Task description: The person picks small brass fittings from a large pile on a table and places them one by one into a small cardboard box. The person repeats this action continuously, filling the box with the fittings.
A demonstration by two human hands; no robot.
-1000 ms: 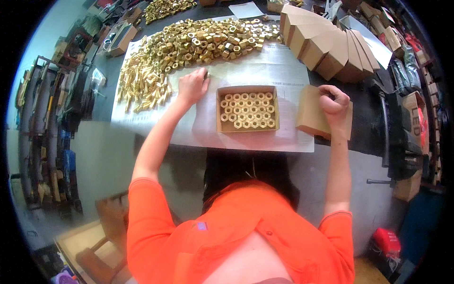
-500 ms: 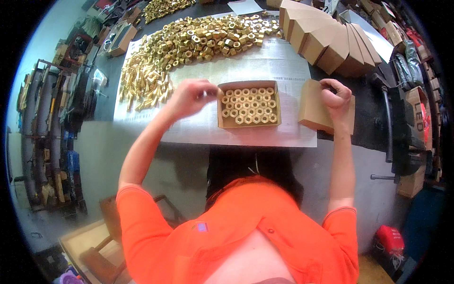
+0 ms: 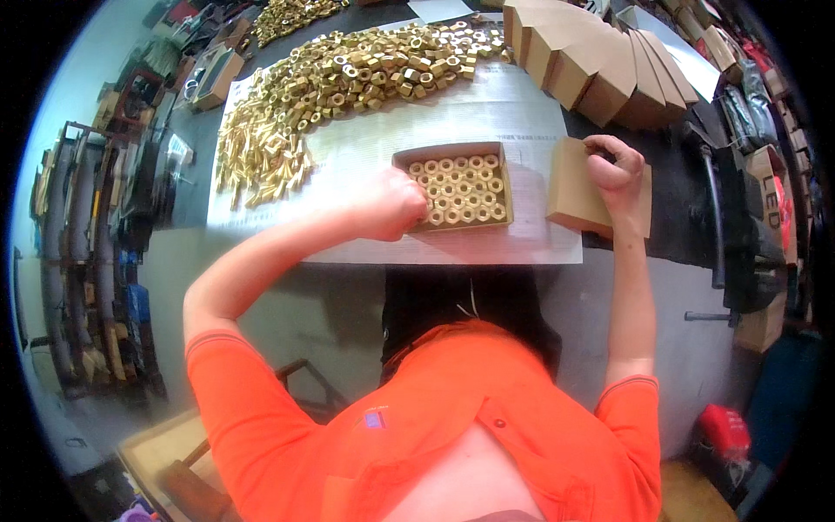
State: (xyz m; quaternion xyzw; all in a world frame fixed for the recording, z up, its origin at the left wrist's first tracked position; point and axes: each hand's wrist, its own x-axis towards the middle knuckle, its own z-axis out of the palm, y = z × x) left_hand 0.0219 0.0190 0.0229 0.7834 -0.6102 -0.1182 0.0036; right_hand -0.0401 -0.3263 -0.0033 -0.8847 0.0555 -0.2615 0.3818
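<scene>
At 1 open ctn [image 3: 452, 153]: 1 L grip [image 3: 393, 205]

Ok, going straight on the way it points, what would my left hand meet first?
Probably the nuts in the open box; your left hand overlaps its left side, though height is unclear.

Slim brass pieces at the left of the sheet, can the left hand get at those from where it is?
Probably yes: the left hand is at the near-left corner of the open box, and only paper shows between it and the slim brass pieces.
</scene>
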